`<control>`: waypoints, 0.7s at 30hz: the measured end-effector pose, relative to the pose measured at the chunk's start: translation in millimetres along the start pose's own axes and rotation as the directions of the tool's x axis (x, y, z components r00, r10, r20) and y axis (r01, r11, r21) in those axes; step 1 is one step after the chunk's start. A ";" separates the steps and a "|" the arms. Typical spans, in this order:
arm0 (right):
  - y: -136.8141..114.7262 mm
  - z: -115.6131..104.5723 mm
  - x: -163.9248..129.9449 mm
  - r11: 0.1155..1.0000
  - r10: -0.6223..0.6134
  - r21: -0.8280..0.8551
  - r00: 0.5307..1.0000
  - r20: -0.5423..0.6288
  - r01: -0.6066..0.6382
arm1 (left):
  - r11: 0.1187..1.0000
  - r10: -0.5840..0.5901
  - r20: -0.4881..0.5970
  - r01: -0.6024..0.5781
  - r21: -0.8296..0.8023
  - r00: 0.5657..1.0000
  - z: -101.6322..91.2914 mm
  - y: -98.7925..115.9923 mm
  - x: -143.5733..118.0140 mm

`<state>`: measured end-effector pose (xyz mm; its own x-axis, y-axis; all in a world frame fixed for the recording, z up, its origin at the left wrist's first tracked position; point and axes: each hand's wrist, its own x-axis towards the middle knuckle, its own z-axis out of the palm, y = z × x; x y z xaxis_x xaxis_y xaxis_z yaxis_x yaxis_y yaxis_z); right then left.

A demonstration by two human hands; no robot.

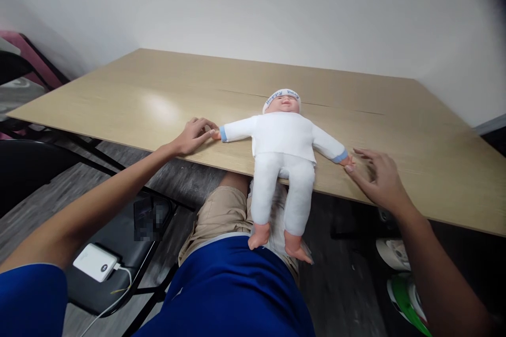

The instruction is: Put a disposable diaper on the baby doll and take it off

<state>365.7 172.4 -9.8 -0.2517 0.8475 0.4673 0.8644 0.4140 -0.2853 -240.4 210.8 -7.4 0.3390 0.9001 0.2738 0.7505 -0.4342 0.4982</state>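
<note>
One doll (283,139) in white lies face up at the near edge of the table (158,100), arms spread, its two legs hanging over the edge onto your lap. Your left hand (192,136) lies flat on the table, arm stretched forward, fingers loosely extended, tips touching the doll's hand. Your right hand (375,176) hovers low, fingers spread and open, tips at the doll's other hand. One power bank (95,261) sits on a chair (118,242) to your left.

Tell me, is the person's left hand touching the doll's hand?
Touching. The head view shows the left hand resting on the table with its fingertips meeting the doll at its outstretched hand, no gap visible.
</note>
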 end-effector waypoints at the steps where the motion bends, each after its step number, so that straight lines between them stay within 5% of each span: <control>1: -2.4 2.6 2.1 1.000 -0.023 0.012 1.000 0.009 0.023 | 1.000 0.008 -0.001 -0.008 0.005 1.000 -0.1 -0.2 -0.3; 10: -25.8 18.3 24.0 0.996 -0.090 0.005 0.996 0.019 0.090 | 0.998 0.066 -0.048 -0.065 0.024 0.997 8.9 14.4 1.6; 15: -30.8 35.2 45.2 0.997 -0.057 -0.044 0.996 0.071 0.060 | 0.985 0.149 -0.063 -0.143 0.096 0.987 28.9 14.6 30.2; 21: -11.6 54.6 79.5 0.996 -0.088 0.017 0.994 0.065 0.087 | 0.977 0.172 -0.104 -0.156 0.146 0.979 37.4 -10.4 74.9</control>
<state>311.9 253.1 -15.0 -0.3544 0.8274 0.4356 0.8319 0.4918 -0.2572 -201.6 284.0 -22.9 0.4024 0.8029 0.4397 0.7628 -0.5597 0.3238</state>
